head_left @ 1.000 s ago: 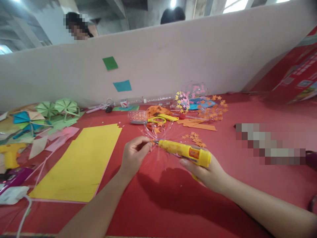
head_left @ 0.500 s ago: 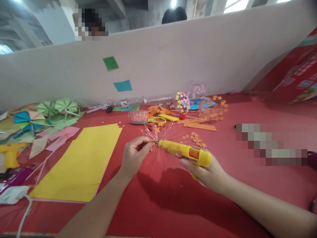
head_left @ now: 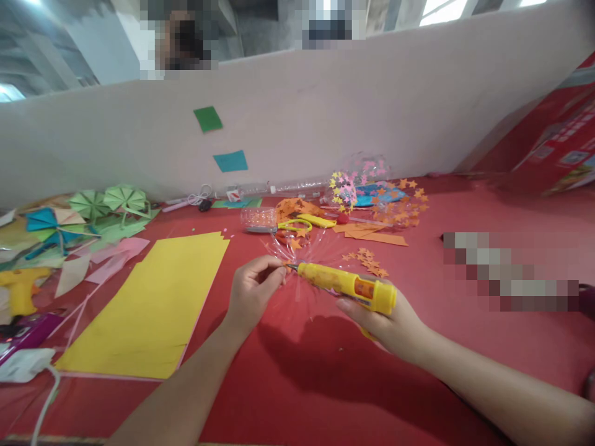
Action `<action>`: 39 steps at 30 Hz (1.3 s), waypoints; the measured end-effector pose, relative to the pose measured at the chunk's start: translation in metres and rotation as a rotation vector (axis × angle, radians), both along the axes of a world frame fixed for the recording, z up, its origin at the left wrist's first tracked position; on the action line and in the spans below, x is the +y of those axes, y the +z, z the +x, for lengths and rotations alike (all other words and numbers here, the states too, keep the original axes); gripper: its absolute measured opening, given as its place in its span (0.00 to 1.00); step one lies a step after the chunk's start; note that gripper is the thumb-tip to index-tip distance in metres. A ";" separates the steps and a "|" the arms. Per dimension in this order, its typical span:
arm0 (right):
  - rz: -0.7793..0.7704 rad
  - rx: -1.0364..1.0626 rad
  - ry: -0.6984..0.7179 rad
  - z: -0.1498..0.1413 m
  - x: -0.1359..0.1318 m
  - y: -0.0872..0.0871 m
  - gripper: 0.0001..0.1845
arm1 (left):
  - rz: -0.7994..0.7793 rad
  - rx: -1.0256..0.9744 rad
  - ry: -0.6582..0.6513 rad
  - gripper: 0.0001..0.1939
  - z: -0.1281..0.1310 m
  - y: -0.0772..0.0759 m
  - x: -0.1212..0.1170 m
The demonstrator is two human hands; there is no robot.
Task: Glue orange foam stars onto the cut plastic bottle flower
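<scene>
My right hand [head_left: 381, 322] is wrapped round a yellow hot glue gun [head_left: 346, 285], its nozzle pointing left. The metal tip comes right up to the fingertips of my left hand [head_left: 255, 288]. Thumb and forefinger there pinch a small orange paper star [head_left: 286, 265], mostly hidden by the fingers. Just beyond, thin clear plastic strips [head_left: 297, 288] fan out above the red table, with a few orange stars [head_left: 295, 244] among them. Loose orange stars [head_left: 367, 260] lie to the right of the strips.
Yellow paper sheets [head_left: 153, 310] lie left, beside another yellow glue gun [head_left: 21, 288] and a white cable [head_left: 44, 402]. Yellow-handled scissors [head_left: 297, 224], a yellow cutter [head_left: 318, 220], orange strips [head_left: 372, 234] and plastic bottles [head_left: 297, 186] lie farther back. A white partition [head_left: 325, 111] stands behind.
My hands, the glue gun and the orange star hold almost the same position. Behind the partition, a person's head has shifted slightly to the right.
</scene>
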State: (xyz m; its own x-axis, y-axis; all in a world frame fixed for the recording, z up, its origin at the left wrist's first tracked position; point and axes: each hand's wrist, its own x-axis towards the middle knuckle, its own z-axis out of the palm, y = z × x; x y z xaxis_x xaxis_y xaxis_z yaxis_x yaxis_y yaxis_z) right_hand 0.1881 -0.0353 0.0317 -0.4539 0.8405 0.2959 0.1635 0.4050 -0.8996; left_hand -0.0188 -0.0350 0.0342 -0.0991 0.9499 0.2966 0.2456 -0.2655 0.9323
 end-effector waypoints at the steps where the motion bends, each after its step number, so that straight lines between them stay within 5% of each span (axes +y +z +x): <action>1: -0.004 -0.004 0.001 0.000 0.000 0.000 0.10 | 0.000 -0.001 0.000 0.06 0.000 0.000 0.000; 12: 0.063 -0.048 -0.016 0.001 0.004 -0.004 0.10 | 0.064 0.055 -0.023 0.06 0.000 0.002 0.000; 17: 0.243 -0.099 -0.023 0.005 0.007 -0.002 0.11 | 0.112 0.036 -0.019 0.06 -0.004 0.002 0.000; 21: 0.341 -0.164 0.147 0.004 0.003 0.002 0.08 | 0.100 -0.131 0.075 0.06 -0.013 0.001 0.007; 27: 0.249 -0.568 0.360 -0.008 -0.005 -0.003 0.06 | 0.041 -0.307 0.153 0.05 -0.020 0.003 0.012; 34: 0.368 -0.713 0.379 -0.005 -0.001 -0.003 0.17 | -0.148 -0.380 -0.010 0.05 -0.009 0.009 0.002; 39: 0.645 -0.371 0.204 -0.001 0.003 0.001 0.06 | -0.385 -0.435 -0.259 0.04 -0.003 0.016 -0.005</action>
State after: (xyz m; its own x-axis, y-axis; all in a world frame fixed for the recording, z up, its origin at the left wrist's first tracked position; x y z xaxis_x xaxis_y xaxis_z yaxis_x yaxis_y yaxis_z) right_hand 0.1871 -0.0324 0.0325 -0.7463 0.4427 0.4970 0.2746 0.8850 -0.3759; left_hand -0.0215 -0.0402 0.0497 0.1135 0.9898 -0.0863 -0.2045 0.1083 0.9729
